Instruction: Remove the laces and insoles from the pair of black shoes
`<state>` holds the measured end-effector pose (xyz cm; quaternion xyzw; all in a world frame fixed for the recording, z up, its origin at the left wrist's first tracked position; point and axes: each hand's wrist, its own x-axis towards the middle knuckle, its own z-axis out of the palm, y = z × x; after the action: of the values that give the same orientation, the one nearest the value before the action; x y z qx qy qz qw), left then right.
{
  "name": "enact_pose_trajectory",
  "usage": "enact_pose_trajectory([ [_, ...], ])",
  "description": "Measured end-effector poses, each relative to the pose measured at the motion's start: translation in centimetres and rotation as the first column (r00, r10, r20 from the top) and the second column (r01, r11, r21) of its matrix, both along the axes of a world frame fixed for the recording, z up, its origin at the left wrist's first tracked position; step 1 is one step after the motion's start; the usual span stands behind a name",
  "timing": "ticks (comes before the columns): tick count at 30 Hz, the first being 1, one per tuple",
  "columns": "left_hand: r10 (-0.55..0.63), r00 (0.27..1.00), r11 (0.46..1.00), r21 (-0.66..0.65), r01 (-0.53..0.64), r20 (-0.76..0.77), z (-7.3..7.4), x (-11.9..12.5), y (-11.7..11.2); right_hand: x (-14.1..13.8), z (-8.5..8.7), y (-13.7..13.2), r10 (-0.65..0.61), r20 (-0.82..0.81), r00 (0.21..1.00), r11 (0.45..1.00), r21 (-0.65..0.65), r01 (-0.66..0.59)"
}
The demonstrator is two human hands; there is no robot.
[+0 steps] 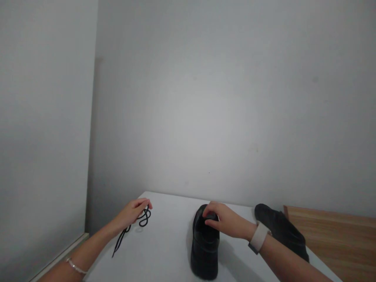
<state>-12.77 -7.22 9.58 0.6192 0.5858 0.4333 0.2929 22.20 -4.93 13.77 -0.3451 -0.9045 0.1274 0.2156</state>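
My left hand [135,210] pinches a black shoelace [143,222] over the left side of the white table; loops hang by the fingertips and loose ends trail below the wrist. A black shoe [205,254] stands upright in front of me, its heel toward me. At its opening, my right hand [222,219] curls thumb and fingers around the shoe's tongue [210,216]. A second black shoe [282,227] lies farther right, partly covered by my right wrist and forearm.
The white table [167,243] meets a plain grey wall [188,117] at the back. A wood-grain panel [331,235] borders it on the right. To the left rises a pale upright surface [44,117], with a ledge at its base.
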Motion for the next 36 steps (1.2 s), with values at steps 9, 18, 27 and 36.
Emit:
enact_pose_trajectory([
  [9,0.049,0.958,0.996,0.084,-0.026,-0.283,-5.7,-3.0,0.5,-1.2,-2.0,0.2,-0.294,0.288,0.911,0.914,0.363,0.18],
  [18,0.157,0.932,0.926,0.377,-0.024,-0.326,-3.3,1.1,1.5,-1.8,-2.8,1.6,-0.375,0.296,0.878,0.879,0.414,0.236],
  [27,-0.375,0.869,0.854,0.245,0.459,-0.323,0.1,15.5,4.3,-0.7,-3.3,3.0,-0.279,0.092,0.956,0.948,0.186,0.259],
  [36,-0.389,0.91,0.906,0.12,0.406,-0.143,-2.6,16.9,7.0,0.0,-4.6,4.2,-0.16,-0.201,0.967,0.987,-0.029,0.157],
])
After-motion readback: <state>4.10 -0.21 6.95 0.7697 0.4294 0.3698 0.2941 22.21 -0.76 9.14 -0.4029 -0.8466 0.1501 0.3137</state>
